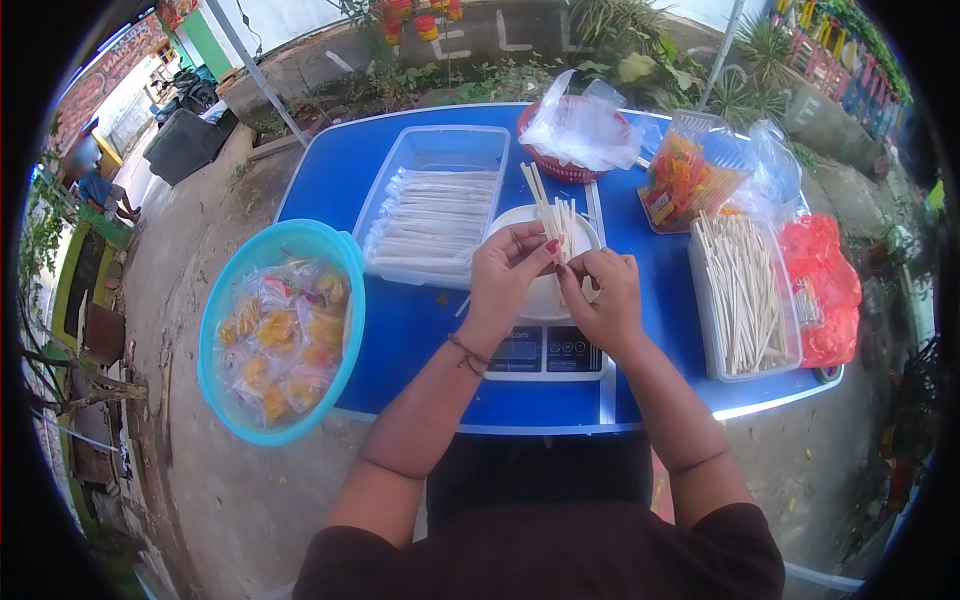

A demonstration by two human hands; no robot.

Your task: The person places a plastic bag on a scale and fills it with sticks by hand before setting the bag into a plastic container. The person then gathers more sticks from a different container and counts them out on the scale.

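White sticks (553,222) are pinched in a bundle by both hands, left hand (507,272) and right hand (606,296), over a bowl (520,222) on a scale (545,352); packed sticks fill the tray (432,150) at 11 o'clock, loose ones the bin (745,300) at 3.

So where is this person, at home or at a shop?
Probably an outdoor snack-packing stall. A blue table stands on bare ground beside plants, with a scale, a basin of packed snacks and trays of sticks.
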